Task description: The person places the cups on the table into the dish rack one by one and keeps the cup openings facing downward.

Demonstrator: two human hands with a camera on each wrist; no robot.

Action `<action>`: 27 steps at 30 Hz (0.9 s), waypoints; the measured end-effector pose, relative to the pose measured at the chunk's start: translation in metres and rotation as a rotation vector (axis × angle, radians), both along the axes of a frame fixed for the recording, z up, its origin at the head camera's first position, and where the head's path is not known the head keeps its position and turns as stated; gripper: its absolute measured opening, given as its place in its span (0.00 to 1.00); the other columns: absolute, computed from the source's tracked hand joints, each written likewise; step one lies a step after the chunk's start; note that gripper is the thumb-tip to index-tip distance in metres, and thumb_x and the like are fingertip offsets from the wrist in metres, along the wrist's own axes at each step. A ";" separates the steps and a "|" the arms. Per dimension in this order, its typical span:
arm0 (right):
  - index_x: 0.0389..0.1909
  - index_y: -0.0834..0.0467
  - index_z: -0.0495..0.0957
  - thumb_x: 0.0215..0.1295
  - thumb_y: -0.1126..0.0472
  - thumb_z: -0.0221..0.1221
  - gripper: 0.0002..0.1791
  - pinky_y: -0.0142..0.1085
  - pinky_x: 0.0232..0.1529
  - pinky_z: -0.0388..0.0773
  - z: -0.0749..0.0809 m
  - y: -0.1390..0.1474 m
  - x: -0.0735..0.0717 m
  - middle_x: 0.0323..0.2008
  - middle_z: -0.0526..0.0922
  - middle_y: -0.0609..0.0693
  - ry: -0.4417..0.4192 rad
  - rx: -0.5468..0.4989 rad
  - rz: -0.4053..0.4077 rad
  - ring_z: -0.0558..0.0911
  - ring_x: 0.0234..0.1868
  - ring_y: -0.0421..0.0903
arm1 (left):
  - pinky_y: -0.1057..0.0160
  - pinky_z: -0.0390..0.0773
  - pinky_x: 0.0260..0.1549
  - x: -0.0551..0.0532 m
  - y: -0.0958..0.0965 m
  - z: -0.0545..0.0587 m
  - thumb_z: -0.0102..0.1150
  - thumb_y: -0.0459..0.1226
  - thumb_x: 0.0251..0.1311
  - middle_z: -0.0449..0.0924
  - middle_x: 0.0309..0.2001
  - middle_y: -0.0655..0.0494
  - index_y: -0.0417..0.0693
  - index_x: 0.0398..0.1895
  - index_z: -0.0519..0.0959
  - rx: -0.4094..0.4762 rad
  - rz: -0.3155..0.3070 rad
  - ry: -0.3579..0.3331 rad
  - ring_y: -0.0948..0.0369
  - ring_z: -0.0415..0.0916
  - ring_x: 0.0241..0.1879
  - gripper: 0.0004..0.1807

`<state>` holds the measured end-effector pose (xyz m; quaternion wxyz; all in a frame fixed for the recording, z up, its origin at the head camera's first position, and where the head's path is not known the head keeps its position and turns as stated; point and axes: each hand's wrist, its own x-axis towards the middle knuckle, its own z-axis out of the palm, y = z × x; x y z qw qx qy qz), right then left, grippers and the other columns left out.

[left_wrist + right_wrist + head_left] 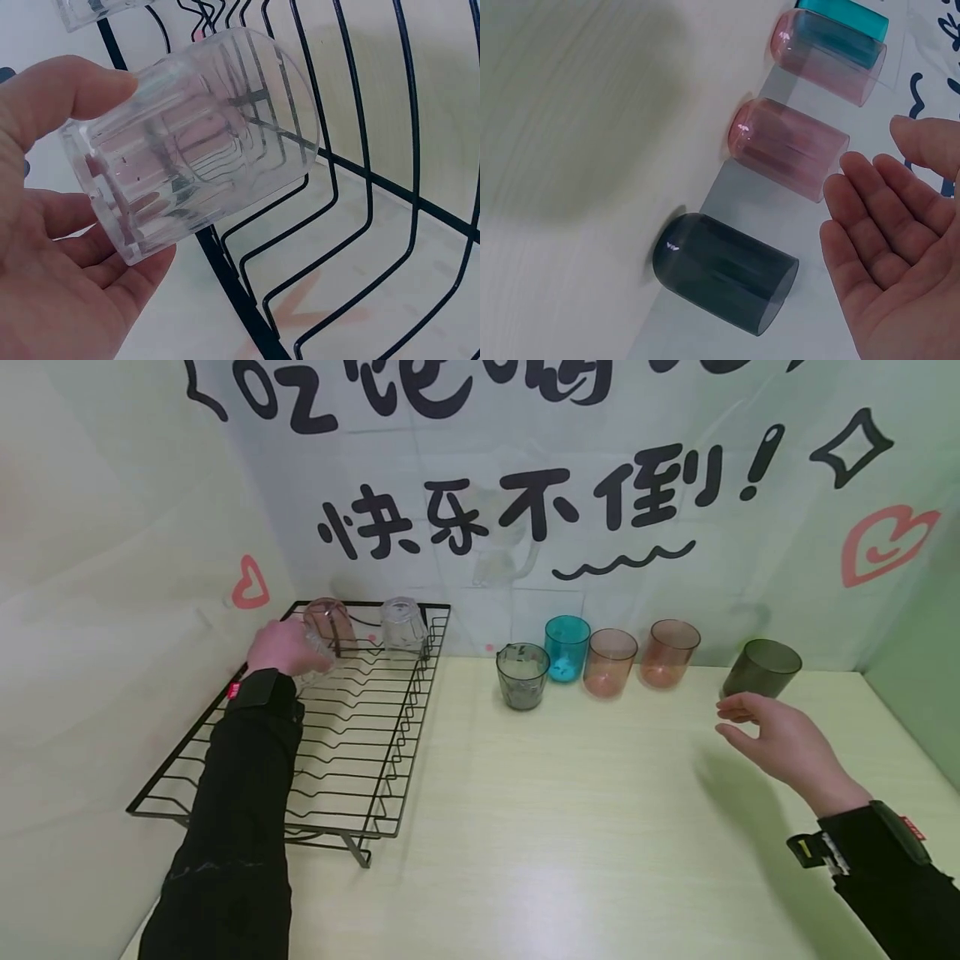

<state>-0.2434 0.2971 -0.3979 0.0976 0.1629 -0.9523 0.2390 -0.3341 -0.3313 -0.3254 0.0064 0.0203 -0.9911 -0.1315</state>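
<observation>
My left hand point(287, 646) grips a clear glass point(217, 142) over the back left of the black wire rack point(352, 739). The left wrist view shows the thumb on one side of the glass's thick base and the fingers on the other; its rim points toward the rack wires. Beside it on the rack are a pink glass point(330, 622) and another clear glass point(403, 625), both rim down. Over the table at right, my right hand point(795, 747) is held with relaxed fingers and nothing in it. A dark grey glass point(724, 274) stands just beyond its fingertips, rim up.
Along the back of the table point(570, 827) stand a grey-green glass point(522, 677), a teal glass point(567, 648) and two pink glasses, one left point(610, 663) and one right point(669, 653). Behind them rises a white sheet point(465, 568) with black lettering.
</observation>
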 end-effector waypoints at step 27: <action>0.50 0.67 0.77 0.63 0.65 0.64 0.16 0.58 0.45 0.73 -0.005 0.005 0.001 0.46 0.83 0.67 0.016 0.020 0.004 0.80 0.47 0.65 | 0.39 0.74 0.40 -0.010 -0.006 -0.016 0.66 0.40 0.50 0.72 0.42 0.26 0.20 0.48 0.70 0.092 0.063 0.068 0.34 0.71 0.41 0.31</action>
